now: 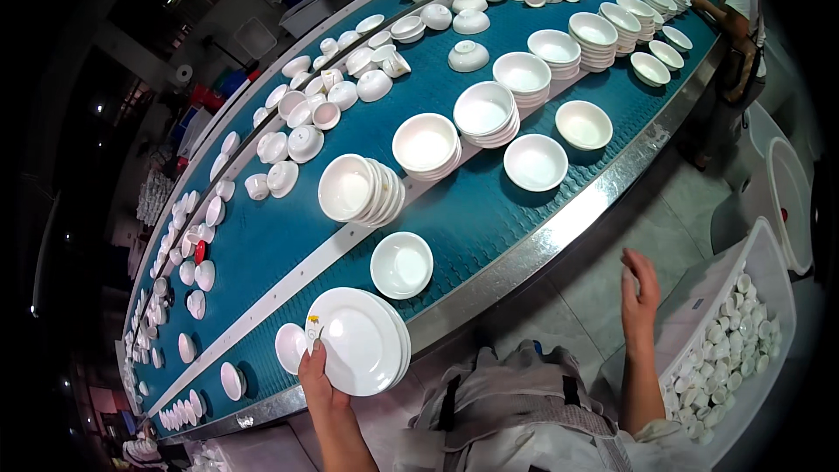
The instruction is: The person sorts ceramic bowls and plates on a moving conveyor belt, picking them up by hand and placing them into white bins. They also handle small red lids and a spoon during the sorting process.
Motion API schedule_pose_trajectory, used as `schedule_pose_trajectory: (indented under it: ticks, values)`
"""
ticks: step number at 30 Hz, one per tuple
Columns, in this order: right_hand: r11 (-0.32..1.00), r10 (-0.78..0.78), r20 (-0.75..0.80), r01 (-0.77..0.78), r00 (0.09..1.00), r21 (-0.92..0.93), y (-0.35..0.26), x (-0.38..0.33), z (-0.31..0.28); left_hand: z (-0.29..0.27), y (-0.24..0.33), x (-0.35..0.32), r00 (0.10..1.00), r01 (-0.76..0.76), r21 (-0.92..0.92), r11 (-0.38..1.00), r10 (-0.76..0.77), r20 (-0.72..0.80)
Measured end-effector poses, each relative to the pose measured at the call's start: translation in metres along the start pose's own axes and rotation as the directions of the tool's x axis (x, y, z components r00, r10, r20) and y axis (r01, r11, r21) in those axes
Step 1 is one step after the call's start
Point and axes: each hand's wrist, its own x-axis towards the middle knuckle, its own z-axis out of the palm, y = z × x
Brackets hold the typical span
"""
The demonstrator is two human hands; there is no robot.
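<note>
My left hand (318, 380) grips a small stack of white plates (358, 345) by its left edge, thumb on top. The upper plate bears a small yellow mark near its rim. The stack is held at the near edge of the belt, partly in front of a white bowl (290, 348). Another white bowl (402, 265) rests just beyond the plates. Off to the right, my right hand (641, 290) is raised beside the belt with its fingers stretched out, holding nothing.
A green conveyor belt (489, 236) curves across, split by a pale strip, with a metal edge (559, 232). Bowl stacks (426, 144) line the strip; loose bowls lie farther over. At right stands a white tub (769, 245) of small white pieces. A person (743, 17) works at the far right.
</note>
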Motion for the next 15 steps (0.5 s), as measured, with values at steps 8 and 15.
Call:
schedule_pose_trajectory:
  ticks: [8, 15]
  values:
    - [0.811, -0.278, 0.455, 0.460, 0.846, -0.360, 0.011, 0.153, 0.120, 0.017, 0.011, 0.052, 0.983, -0.135, -0.055, 0.989, 0.126, -0.136]
    - [0.752, -0.433, 0.598, 0.636, 0.674, -0.173, -0.032, 0.101, 0.146, 0.017, -0.015, 0.200, 0.941, -0.222, 0.100, 0.970, 0.240, -0.239]
